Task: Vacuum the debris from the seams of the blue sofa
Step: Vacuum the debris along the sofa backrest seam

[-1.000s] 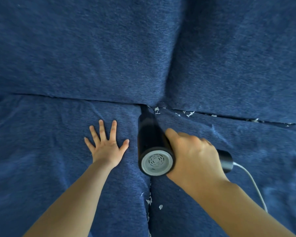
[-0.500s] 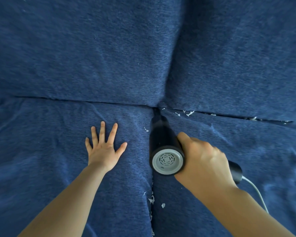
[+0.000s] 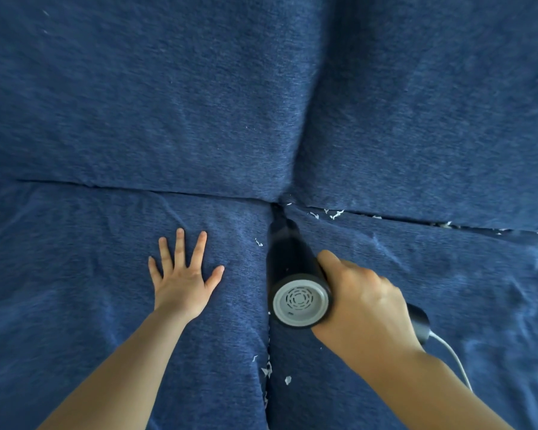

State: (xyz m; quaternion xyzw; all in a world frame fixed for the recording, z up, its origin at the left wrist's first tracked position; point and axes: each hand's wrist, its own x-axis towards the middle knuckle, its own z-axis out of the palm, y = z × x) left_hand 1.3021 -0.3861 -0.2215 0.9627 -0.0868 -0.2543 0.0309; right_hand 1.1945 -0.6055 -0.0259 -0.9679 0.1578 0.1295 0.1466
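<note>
The blue sofa [image 3: 168, 103] fills the view, with two seat cushions below and two back cushions above. My right hand [image 3: 364, 299] grips the handle of a black handheld vacuum [image 3: 292, 262] with a grey vented rear cap. Its nozzle points into the spot where the seams cross. My left hand [image 3: 184, 274] presses flat on the left seat cushion, fingers spread. White debris scraps [image 3: 334, 215] lie along the right back seam, and more debris scraps [image 3: 267, 370] sit in the seam between the seat cushions below the vacuum.
A white cord [image 3: 454, 358] runs from the end of the vacuum handle toward the lower right. One small white fleck [image 3: 257, 242] lies on the left seat cushion beside the nozzle.
The vacuum and my right hand have shifted slightly right and down in view. The scrap at the seam junction is gone. My left hand stays flat on the cushion.
</note>
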